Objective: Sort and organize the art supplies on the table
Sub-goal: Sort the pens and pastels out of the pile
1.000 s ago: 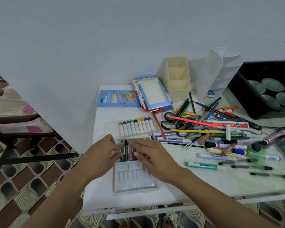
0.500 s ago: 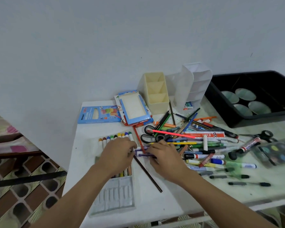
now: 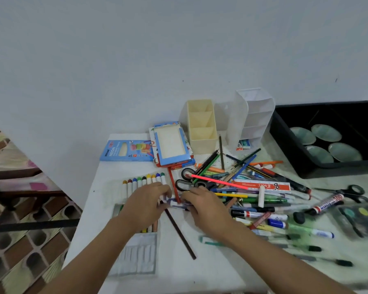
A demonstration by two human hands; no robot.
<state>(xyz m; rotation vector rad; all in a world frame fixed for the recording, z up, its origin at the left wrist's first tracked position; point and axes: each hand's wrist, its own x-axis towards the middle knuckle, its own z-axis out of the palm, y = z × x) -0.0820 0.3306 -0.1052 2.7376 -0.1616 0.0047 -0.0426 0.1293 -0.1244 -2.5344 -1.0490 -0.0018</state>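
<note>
Left grip (image 3: 145,206), right grip (image 3: 206,209) around pen (image 3: 176,203)

Purple pen (image 3: 179,206) between half-filled crayon tray (image 3: 139,256) and jumbled marker pile (image 3: 263,200)

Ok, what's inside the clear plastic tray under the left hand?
The clear tray shows empty slots at its near end and a few crayon ends poking out below the left hand. The hand covers the rest of them.
</note>
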